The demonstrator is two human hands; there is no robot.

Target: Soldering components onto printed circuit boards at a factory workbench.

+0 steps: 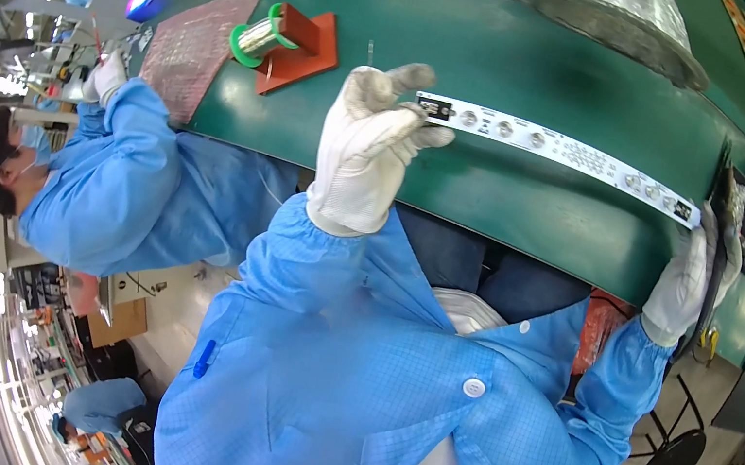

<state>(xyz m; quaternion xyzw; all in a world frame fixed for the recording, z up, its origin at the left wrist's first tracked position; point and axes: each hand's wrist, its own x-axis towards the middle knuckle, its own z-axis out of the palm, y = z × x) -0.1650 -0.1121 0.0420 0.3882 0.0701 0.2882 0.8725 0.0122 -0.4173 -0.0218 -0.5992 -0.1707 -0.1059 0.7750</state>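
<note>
Green bench (518,70): left hand (369,148) and right hand (696,272) each pinch an end of the white strip (559,148), lifted, solder spool (257,36) at ten o'clock.

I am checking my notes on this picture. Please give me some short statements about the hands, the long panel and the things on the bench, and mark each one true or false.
1. Both hands wear white gloves. True: the left hand and the right hand are gloved.
2. The long white panel is held at both ends. True.
3. The panel lies flat on the floor. False: it is held over the green bench.
4. The solder spool sits on a blue stand. False: its stand is red-orange.
5. A co-worker in a blue coat is on the person's left. True.
</note>
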